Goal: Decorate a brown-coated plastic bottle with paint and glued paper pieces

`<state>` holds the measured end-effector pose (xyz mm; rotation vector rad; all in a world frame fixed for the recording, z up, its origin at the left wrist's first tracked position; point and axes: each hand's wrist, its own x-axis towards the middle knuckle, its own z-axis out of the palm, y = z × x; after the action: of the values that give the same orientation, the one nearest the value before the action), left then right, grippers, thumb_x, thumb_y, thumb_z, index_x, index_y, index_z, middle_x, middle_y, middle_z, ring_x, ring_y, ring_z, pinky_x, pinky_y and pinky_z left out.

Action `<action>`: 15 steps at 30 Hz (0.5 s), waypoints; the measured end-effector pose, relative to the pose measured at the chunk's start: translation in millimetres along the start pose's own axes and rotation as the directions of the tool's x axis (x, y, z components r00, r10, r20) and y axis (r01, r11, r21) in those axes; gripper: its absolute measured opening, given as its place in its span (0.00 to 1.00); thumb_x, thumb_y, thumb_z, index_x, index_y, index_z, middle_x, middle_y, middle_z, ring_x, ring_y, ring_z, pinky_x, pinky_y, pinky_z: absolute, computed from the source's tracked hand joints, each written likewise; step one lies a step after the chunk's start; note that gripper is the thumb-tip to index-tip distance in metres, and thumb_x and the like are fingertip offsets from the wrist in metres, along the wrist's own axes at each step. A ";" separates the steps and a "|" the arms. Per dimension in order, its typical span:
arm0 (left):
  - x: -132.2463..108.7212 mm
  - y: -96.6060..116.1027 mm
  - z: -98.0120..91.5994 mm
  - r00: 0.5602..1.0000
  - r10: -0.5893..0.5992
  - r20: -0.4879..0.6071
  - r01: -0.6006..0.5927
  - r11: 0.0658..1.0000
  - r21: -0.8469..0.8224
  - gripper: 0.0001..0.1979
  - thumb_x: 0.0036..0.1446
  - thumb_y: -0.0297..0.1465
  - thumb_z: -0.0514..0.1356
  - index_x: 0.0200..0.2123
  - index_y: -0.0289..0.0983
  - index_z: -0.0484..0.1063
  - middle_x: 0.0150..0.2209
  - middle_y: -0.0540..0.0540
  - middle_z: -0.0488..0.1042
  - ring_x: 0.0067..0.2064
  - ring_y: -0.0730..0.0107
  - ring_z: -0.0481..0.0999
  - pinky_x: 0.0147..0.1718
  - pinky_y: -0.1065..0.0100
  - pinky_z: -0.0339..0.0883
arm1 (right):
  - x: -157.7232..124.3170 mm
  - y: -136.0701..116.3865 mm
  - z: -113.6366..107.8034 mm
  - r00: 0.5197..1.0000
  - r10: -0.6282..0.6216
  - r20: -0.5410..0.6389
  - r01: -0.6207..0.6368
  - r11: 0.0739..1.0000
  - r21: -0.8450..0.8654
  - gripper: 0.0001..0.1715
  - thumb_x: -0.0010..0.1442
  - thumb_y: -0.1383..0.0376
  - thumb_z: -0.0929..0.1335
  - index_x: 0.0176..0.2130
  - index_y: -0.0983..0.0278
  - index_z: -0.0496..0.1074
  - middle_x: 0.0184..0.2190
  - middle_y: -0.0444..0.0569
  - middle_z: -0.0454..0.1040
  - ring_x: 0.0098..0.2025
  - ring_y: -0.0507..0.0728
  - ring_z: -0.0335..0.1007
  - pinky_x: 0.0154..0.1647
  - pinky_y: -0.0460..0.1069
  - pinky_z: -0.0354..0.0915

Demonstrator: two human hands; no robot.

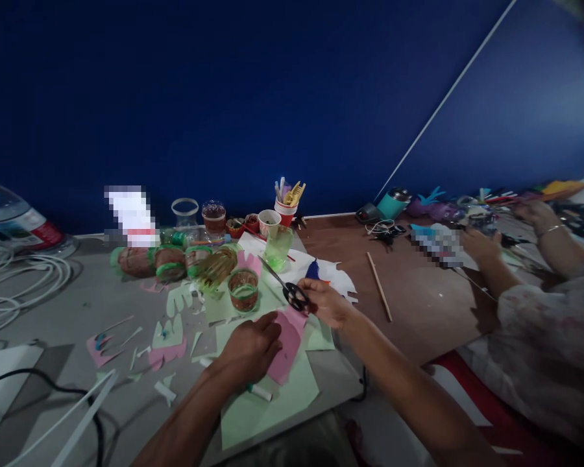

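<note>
In the head view, my right hand [324,301] grips a pair of scissors [292,293] by its black handles, and the metal blades point up and to the left. My left hand [253,344] is closed at the left edge of a piece of pink paper [288,347], its fingertips partly hidden. Pale green sheets [272,421] lie beneath the pink paper. A marker-like white tube [260,392] sticks out just below my left hand. Beyond the hands stands a brown cup with a green rim [244,298].
Paper scraps [165,334] litter the left side. Cups, a green plastic cup [278,246] and wrapped bottles [170,263] stand behind. Coiled cables [29,285] and a large bottle [22,220] are far left. A wooden stick [379,287] lies right, near another person's hands [484,246].
</note>
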<state>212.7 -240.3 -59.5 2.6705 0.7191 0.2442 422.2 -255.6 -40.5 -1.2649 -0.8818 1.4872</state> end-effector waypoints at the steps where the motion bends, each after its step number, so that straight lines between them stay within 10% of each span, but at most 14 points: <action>1: -0.4 -0.7 0.8 0.999 0.016 -0.036 -0.017 0.999 -0.040 0.11 0.61 0.30 0.51 0.41 0.38 0.72 0.54 0.37 0.73 0.45 0.57 0.78 0.41 0.59 0.71 | -4.3 -2.6 -0.3 0.997 0.014 0.070 -0.021 0.995 0.094 0.14 0.47 0.62 0.72 0.25 0.64 0.64 0.24 0.44 0.71 0.23 0.49 0.62 0.24 0.44 0.56; 4: -1.3 -2.0 2.7 0.971 0.056 -0.233 -0.099 0.978 -0.181 0.11 0.61 0.28 0.51 0.42 0.37 0.72 0.44 0.40 0.77 0.43 0.63 0.78 0.41 0.64 0.71 | -15.7 -2.5 -0.1 0.980 0.013 0.196 -0.072 0.951 0.299 0.19 0.43 0.60 0.77 0.24 0.64 0.64 0.23 0.43 0.69 0.29 0.52 0.68 0.29 0.46 0.61; 9: -1.8 0.7 3.2 0.805 0.034 -0.593 -0.221 0.943 -0.247 0.09 0.61 0.25 0.53 0.42 0.37 0.71 0.37 0.43 0.77 0.40 0.67 0.77 0.40 0.66 0.71 | -26.6 19.6 7.3 0.984 -0.017 0.179 -0.051 0.927 0.372 0.19 0.41 0.62 0.79 0.25 0.64 0.67 0.21 0.40 0.67 0.22 0.48 0.62 0.24 0.43 0.58; 15: -1.8 5.4 5.3 0.821 0.010 -0.571 -0.234 0.918 -0.319 0.12 0.60 0.27 0.55 0.47 0.38 0.71 0.38 0.42 0.76 0.39 0.65 0.76 0.38 0.65 0.72 | -34.5 36.2 24.9 0.983 -0.139 0.122 0.106 0.963 0.246 0.18 0.41 0.64 0.79 0.24 0.65 0.68 0.20 0.39 0.67 0.21 0.46 0.58 0.24 0.43 0.57</action>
<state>215.0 -247.1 -62.4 2.2655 0.5736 1.1255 390.4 -297.4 -59.5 -0.9241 -0.8270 1.5441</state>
